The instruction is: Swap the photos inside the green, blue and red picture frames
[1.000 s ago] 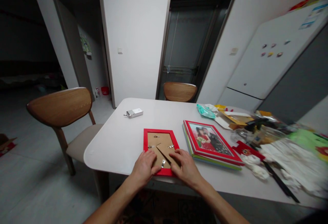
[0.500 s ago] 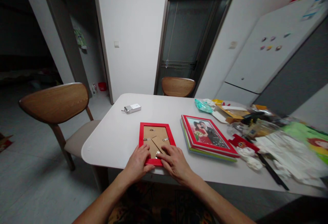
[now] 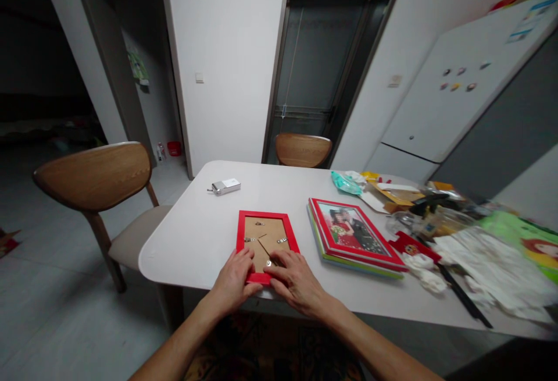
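A red picture frame [image 3: 265, 214] lies face down at the table's near edge, its brown backing board [image 3: 267, 228] showing. Small metal clips sit on each side, and a thin slanted stand strip [image 3: 263, 245] crosses the board. My left hand [image 3: 234, 276] grips the lower left corner, fingers over the border and thumb along the bottom edge. Curled over the lower right corner, my right hand [image 3: 301, 283] has its fingertips by the bottom clip [image 3: 269, 263] and its thumb on the bottom border. Its fingers partly hide the stand strip.
On the white table [image 3: 187, 235], a stack of picture frames [image 3: 314, 218] with a couple's photo on top stands to the right. Beyond it lie plastic bags, white wrapping [image 3: 488, 264] and a black strip [image 3: 464, 295]. A small silver-white device [image 3: 226, 187] rests farther back. Wooden chairs [image 3: 93, 174] flank the table.
My right hand's fingers have shifted slightly around the bottom clip, with the thumb lower on the border. The left hand and the picture frame stay nearly in place; the view has tilted a little.
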`<state>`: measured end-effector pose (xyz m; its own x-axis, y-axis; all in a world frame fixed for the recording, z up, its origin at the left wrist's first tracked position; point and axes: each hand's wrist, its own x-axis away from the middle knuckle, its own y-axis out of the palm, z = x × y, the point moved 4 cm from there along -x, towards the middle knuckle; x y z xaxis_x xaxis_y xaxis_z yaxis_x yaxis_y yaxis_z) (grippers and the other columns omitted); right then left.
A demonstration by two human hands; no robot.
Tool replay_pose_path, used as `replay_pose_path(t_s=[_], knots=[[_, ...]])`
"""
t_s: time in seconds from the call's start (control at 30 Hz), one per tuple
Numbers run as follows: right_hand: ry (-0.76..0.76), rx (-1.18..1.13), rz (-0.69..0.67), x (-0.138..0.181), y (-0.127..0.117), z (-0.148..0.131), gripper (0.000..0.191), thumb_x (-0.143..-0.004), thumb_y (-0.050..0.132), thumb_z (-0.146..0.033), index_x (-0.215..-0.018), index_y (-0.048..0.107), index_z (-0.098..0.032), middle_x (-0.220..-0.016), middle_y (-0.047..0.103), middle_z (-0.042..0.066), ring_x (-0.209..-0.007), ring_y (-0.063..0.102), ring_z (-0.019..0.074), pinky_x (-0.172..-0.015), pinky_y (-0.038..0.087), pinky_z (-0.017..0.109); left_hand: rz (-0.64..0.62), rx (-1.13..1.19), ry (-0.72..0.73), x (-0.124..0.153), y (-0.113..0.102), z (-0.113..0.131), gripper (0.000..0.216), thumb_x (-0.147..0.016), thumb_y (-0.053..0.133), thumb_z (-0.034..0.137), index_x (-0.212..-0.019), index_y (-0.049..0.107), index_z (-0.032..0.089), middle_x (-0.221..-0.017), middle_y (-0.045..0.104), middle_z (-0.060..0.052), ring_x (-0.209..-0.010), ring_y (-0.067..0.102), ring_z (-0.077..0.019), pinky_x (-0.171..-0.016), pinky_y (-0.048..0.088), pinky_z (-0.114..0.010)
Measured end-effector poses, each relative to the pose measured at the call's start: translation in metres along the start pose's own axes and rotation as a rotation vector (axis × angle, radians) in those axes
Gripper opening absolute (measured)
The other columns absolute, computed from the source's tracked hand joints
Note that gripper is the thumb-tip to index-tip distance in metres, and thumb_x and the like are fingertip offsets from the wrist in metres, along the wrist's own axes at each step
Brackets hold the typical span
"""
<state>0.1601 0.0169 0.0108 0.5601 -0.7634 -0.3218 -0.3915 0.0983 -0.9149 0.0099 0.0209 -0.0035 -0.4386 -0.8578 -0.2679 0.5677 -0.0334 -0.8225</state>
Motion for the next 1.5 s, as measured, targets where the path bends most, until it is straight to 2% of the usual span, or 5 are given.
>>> replay_pose_path(t_s=[0.3, 0.73, 1.0, 1.2, 1.5], knots=[[0.383, 0.223, 0.025, -0.021, -0.004, 0.055, 0.028, -0.080, 0.036, -0.028, -0.096, 0.056, -0.018, -0.096, 0.049, 0.009, -0.086, 0.043, 0.0188, -0.074, 0.034, 0.029, -0.003, 0.013, -0.031, -0.001, 0.001, -0.002, 0.024, -0.060, 0.066, 0.024, -0.079, 0.054, 0.016, -0.121, 0.048, -0.014, -0.117, 0.036, -0.0240, -0.100, 0.024, -0.043], [0.402, 0.242, -0.004, -0.019, 0.001, 0.051, 0.030, -0.082, 0.033, -0.027, -0.082, 0.059, -0.013, -0.092, 0.050, 0.011, -0.085, 0.045, 0.0178, -0.076, 0.031, 0.026, 0.023, 0.046, -0.042, 0.003, 0.001, -0.002, 0.028, -0.059, 0.067, 0.024, -0.084, 0.056, 0.015, -0.119, 0.049, -0.013, -0.116, 0.037, -0.0245, -0.099, 0.027, -0.043], [0.160, 0.005, 0.020, -0.059, 0.014, 0.010, 0.027, -0.082, 0.037, -0.029, -0.091, 0.061, -0.021, -0.093, 0.056, 0.005, -0.086, 0.048, 0.0143, -0.076, 0.033, 0.024, 0.042, 0.068, -0.030, 0.002, 0.002, -0.002, 0.026, -0.058, 0.068, 0.022, -0.080, 0.056, 0.016, -0.119, 0.049, -0.013, -0.116, 0.037, -0.0245, -0.097, 0.030, -0.041], [0.255, 0.004, -0.026, -0.088, 0.028, 0.012, 0.022, -0.078, 0.046, -0.027, -0.073, 0.065, -0.019, -0.075, 0.061, 0.005, -0.078, 0.051, 0.0149, -0.072, 0.034, 0.023, 0.017, 0.043, -0.026, 0.001, 0.001, -0.001, 0.026, -0.057, 0.068, 0.021, -0.079, 0.055, 0.016, -0.121, 0.048, -0.013, -0.117, 0.036, -0.0244, -0.098, 0.029, -0.040], [0.301, 0.034, 0.025, -0.089, 0.034, 0.022, 0.024, -0.078, 0.043, -0.024, -0.089, 0.064, -0.023, -0.090, 0.061, 0.004, -0.086, 0.051, 0.0151, -0.075, 0.033, 0.024, 0.018, 0.055, -0.036, 0.002, 0.003, -0.003, 0.028, -0.057, 0.068, 0.022, -0.081, 0.056, 0.015, -0.120, 0.048, -0.013, -0.117, 0.036, -0.0246, -0.098, 0.027, -0.042]])
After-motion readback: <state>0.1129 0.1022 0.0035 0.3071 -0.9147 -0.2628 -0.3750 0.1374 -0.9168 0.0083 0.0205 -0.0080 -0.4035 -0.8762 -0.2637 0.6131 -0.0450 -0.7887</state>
